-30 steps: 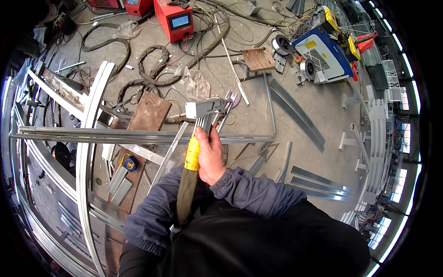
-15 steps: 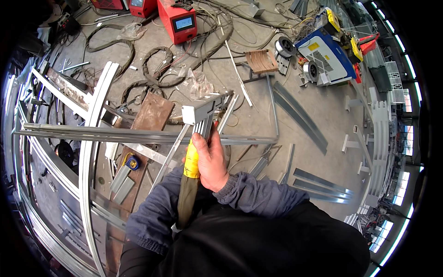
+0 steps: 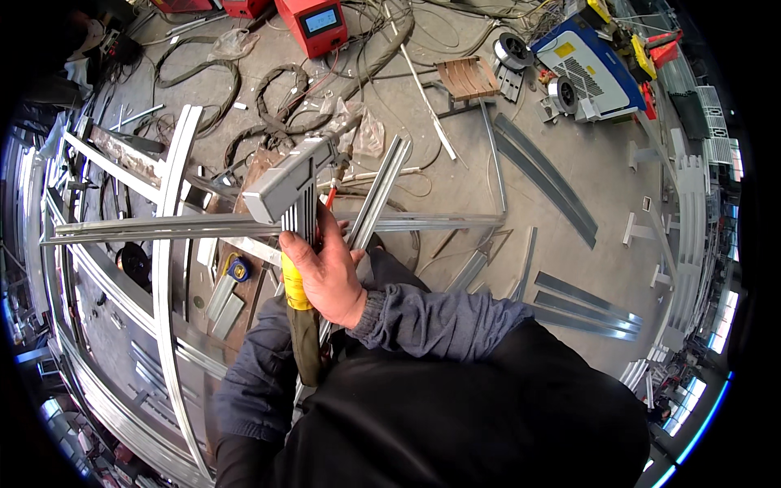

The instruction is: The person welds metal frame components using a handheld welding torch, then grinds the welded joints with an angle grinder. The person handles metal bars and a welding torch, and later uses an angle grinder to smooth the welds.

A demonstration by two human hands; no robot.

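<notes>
My right hand [image 3: 327,272] is closed around the ribbed, yellow-taped handle of a handheld laser welding gun [image 3: 281,183]. The gun has a grey boxy head, with a narrow nozzle at its far end and a dark sheathed hose [image 3: 305,350] running down toward my body. My left sleeve [image 3: 256,370] comes up behind the hose. My left hand is mostly hidden behind the gun and my right hand, so its grip does not show. A slotted metal profile [image 3: 381,191] slants up beside my right hand, its lower part covered.
Long metal profiles [image 3: 167,268] cross at left, near a blue tape measure [image 3: 238,269]. Flat metal strips [image 3: 545,179] lie on the floor at right. Beyond are cables, a red machine with a screen [image 3: 313,28], wire spools [image 3: 512,50] and a blue-white machine [image 3: 586,65].
My right hand has moved left with the welding gun, whose grey head now sits higher and nearer. More of the slanting metal profile shows to its right. The view has shifted slightly.
</notes>
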